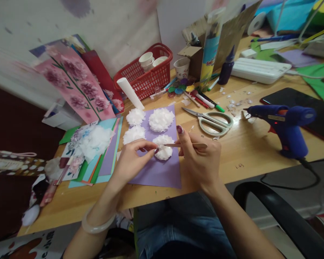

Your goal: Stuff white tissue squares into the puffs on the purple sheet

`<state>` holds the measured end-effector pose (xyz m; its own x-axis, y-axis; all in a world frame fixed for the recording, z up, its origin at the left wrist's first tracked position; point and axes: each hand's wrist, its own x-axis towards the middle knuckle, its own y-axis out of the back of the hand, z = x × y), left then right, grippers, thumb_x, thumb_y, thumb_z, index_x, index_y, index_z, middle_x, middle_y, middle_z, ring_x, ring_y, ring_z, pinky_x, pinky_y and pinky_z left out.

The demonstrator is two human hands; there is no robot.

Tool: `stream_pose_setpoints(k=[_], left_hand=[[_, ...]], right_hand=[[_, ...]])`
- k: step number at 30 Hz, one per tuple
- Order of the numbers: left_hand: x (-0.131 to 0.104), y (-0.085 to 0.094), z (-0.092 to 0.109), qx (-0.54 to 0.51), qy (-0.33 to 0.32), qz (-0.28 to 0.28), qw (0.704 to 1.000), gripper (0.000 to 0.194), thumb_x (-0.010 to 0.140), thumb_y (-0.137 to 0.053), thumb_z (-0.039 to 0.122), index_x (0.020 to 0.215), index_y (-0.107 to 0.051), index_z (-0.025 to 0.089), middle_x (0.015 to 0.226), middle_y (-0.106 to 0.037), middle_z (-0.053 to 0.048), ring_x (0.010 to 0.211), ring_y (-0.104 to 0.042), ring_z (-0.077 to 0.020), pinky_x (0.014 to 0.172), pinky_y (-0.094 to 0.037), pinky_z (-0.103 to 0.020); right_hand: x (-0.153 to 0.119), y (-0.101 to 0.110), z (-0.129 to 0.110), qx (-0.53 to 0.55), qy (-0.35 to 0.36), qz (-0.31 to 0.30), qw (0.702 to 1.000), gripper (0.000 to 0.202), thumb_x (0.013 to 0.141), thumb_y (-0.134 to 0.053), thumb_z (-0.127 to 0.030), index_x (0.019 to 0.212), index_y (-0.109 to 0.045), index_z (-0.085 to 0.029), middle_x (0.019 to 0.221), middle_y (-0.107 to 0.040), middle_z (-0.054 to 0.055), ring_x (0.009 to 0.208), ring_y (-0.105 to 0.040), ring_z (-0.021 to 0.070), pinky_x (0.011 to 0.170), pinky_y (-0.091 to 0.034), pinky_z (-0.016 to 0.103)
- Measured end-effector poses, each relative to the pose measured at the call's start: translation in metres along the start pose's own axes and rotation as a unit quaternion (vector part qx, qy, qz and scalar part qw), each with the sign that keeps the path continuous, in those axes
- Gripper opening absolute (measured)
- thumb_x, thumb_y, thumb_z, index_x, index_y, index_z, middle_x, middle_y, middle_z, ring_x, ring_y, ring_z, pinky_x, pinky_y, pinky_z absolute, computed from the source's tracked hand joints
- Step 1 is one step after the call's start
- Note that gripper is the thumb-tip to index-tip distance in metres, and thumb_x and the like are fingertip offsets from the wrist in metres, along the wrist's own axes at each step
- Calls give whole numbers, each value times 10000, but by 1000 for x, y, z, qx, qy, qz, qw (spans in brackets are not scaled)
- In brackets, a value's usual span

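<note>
A purple sheet (140, 172) lies on the wooden table and bears several white ruffled paper flowers. My left hand (133, 158) pinches at the left edge of the nearest flower (163, 153), thumb and index fingertips together. In my right hand (201, 154) is a thin brown stick (199, 145), its tip reaching onto that same flower. Behind it sits a larger white flower (161, 120), with two more, one of them (135, 117) at the back left. Whether my left fingertips hold a piece of the flower is too small to tell.
Scissors (216, 122) lie right of the sheet, then a blue glue gun (283, 126) with a cable. Coloured papers and white petals (94, 142) are at left. A red basket (148, 77), bottles, pens and beads stand or lie behind.
</note>
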<state>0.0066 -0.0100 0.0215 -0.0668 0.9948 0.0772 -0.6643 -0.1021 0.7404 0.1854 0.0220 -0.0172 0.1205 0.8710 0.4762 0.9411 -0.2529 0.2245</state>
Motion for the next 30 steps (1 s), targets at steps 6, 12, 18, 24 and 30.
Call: stream_pose_setpoints(k=[6,12,18,24,30], left_hand=[[9,-7,4,43,-21,-29,998,137,801,-699,98,837,-780,202,849,-778,-22,833,-689,-182,769,-496,-305],[12,-10,4,75,-31,-10,997,125,784,-712,87,813,-768,195,806,-771,-8,752,-645,-167,726,-478,-294],[15,-10,6,83,-30,-8,996,119,770,-702,96,790,-753,202,785,-766,3,727,-631,-166,735,-480,-299],[11,-6,5,73,-42,0,996,132,788,-660,141,844,-743,226,842,-759,-5,743,-634,-180,732,-500,-309],[-26,-1,-12,140,-20,58,988,159,850,-640,171,984,-713,216,959,-748,-44,875,-657,-231,830,-512,-382]], right_hand=[[0,-1,1,15,-9,-5,1000,524,987,-550,-421,524,-597,-181,441,-553,-39,413,-526,65,452,-323,225],[-3,3,-1,19,-6,29,999,527,999,-520,-357,503,-565,-183,425,-527,-45,389,-498,58,457,-336,221],[-6,2,-3,-3,18,39,999,538,994,-525,-333,481,-581,-177,403,-509,-40,364,-468,53,441,-312,224],[-8,-5,1,-43,27,13,999,478,988,-533,-359,563,-667,-184,424,-536,-37,397,-509,67,459,-326,217],[-8,-6,-1,-61,35,3,997,457,983,-538,-363,585,-680,-186,434,-542,-33,397,-493,66,464,-324,218]])
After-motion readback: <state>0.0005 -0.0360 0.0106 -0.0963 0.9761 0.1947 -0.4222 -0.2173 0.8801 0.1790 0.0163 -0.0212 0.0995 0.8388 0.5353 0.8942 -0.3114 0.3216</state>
